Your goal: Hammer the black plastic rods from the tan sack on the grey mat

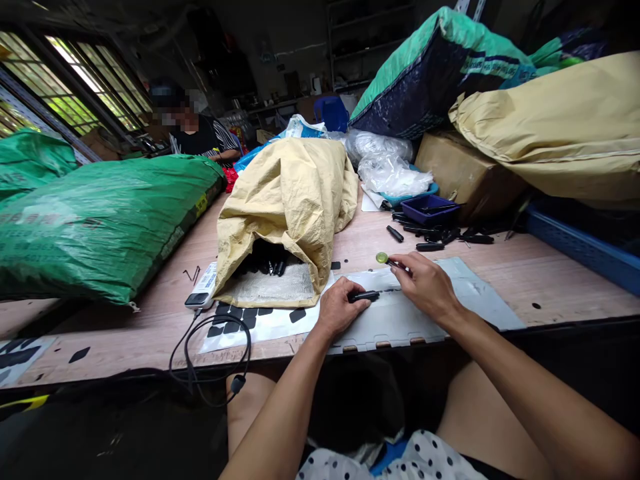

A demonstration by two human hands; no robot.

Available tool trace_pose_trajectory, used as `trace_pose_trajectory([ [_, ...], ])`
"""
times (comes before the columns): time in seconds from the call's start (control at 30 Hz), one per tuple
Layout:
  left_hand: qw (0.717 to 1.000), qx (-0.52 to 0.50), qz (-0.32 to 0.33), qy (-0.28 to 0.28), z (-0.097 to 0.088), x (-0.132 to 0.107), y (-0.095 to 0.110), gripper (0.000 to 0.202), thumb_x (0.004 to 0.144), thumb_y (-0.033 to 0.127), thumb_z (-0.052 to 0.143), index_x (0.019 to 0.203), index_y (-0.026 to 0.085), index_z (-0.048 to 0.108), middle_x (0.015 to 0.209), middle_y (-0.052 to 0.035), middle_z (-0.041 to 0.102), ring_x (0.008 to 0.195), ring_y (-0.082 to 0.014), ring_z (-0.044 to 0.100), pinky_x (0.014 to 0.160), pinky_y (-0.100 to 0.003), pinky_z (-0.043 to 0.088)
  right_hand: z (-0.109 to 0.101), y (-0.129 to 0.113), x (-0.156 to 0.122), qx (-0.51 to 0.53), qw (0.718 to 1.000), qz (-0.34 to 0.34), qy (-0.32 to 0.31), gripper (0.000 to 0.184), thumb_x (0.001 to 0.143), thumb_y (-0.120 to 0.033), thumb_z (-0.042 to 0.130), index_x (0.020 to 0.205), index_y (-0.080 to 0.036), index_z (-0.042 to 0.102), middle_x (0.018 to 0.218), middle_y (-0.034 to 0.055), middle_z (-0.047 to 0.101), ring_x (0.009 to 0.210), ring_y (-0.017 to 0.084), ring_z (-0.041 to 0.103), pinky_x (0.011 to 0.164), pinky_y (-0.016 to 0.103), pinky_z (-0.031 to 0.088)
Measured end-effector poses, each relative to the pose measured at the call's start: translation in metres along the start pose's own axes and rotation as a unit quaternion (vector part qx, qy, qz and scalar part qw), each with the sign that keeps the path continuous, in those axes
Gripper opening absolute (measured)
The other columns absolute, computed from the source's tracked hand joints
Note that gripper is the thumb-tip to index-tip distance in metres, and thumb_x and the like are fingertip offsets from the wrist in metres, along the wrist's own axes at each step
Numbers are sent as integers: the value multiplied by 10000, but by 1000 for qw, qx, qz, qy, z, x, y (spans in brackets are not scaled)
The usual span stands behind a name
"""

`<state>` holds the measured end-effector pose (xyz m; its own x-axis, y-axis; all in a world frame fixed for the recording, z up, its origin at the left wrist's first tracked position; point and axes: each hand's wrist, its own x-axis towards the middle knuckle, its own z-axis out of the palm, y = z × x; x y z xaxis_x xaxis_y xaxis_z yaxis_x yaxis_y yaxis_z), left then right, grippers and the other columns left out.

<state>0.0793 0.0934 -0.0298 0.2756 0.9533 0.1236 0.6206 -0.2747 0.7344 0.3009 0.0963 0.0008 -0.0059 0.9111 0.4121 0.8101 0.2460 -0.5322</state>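
Note:
My left hand (340,305) is closed around a short black cylindrical piece (366,296), pressing it down on a grey-white cardboard sheet (475,300). Pinched in my right hand (425,283) is a thin tool with a round yellow-green end (382,257), held just above the same sheet. The tool's other end is hidden by my fingers. Beyond my left hand lies a beige woven sack (295,193), its mouth facing me, with dark pieces (273,267) inside. Several similar black pieces (430,233) lie loose beyond my right hand.
A green sack (100,227) fills the left side. A white device (203,290) with a coiled black cable (250,333) sits near the front edge. At right are a purple tray (430,208), a cardboard box (465,170) and a blue basket (585,243). Another person (200,137) sits behind.

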Motion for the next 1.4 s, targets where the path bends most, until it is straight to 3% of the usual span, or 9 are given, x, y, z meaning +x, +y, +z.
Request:
trace_pose_trajectory([
  [0.2,1000,7,-5,-5,-4,-1,3,182,794,281,769,963,234,719,938,19,647,847,-154,596,773,-280,438,34,26,36,-122,990,53,-52,303,920,-266,567,1163,-254,748,1116,66,708,1063,226,619,878,320,467],
  [0.33,1000,3,0,-5,-3,-1,3,179,795,273,769,960,230,715,939,20,643,831,-149,588,767,-276,433,47,27,44,-153,984,75,-59,332,936,-266,546,1209,-248,735,1135,79,691,1067,230,602,877,322,446],
  [0.57,1000,7,0,-7,-2,-1,2,174,804,285,762,966,237,723,931,18,633,808,-146,576,751,-276,430,61,27,55,-193,974,113,-28,335,951,-272,509,1215,-229,711,1159,108,661,1073,258,565,869,354,415],
  [0.9,1000,4,4,-8,-2,-1,2,170,805,281,763,966,238,727,927,17,634,819,-149,586,764,-279,436,67,26,53,-239,966,95,-14,351,988,-280,404,1201,-170,661,1162,162,616,1064,286,524,838,385,395],
  [1.13,996,-86,24,-11,-11,-12,12,208,901,367,674,1047,223,708,1021,-29,691,916,-184,619,836,-300,482,67,26,55,-237,967,92,-24,359,989,-270,399,1223,-154,645,1195,179,607,1096,300,522,846,404,408],
  [1.27,982,-171,29,-82,-17,-50,43,285,968,425,583,1112,226,727,1056,-67,730,984,-220,649,906,-334,498,67,26,55,-237,967,91,-19,345,986,-268,408,1207,-155,648,1181,175,610,1091,295,523,847,399,406],
  [1.33,961,-225,12,-161,-11,-78,56,320,964,468,590,1108,232,753,1026,-62,741,955,-213,662,877,-316,508,67,26,55,-239,967,91,-20,344,983,-261,403,1199,-155,649,1174,174,614,1084,292,524,842,398,405],
  [1.4,930,-260,-19,-260,6,-107,57,358,912,521,654,1089,234,777,969,-48,747,873,-190,661,787,-278,508,67,25,55,-240,966,91,-19,344,981,-258,401,1194,-153,649,1171,177,615,1080,292,524,840,398,403],
])
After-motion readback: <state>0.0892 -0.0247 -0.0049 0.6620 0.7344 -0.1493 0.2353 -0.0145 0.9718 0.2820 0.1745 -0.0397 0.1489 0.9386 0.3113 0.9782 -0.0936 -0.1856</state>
